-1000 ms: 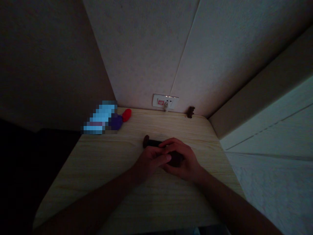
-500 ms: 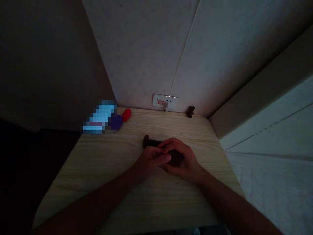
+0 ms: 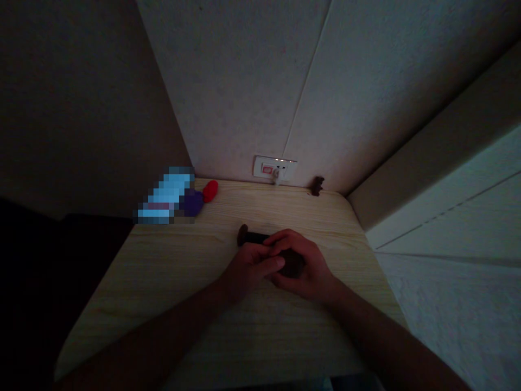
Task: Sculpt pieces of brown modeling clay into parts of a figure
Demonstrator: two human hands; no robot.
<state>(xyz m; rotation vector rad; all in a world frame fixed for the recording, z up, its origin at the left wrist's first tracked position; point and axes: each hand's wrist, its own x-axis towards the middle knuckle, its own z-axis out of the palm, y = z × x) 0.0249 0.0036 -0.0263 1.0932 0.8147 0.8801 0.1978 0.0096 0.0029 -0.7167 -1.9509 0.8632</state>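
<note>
In dim light my two hands meet over a light wooden table [image 3: 171, 282]. A dark object [image 3: 249, 237] with a rounded left end lies between them; its right part is hidden under my fingers. My left hand [image 3: 248, 269] has its fingers curled, with the tips against the object's near side. From the right, my right hand [image 3: 303, 266] wraps over the object. What the object is cannot be made out.
A red thing [image 3: 210, 190] and a purple thing [image 3: 193, 202] lie at the table's back left, beside a blurred-out patch. A wall socket [image 3: 274, 168] sits on the wall behind. A small dark object [image 3: 317, 185] rests at the back right corner. A bed surface [image 3: 459, 304] lies to the right.
</note>
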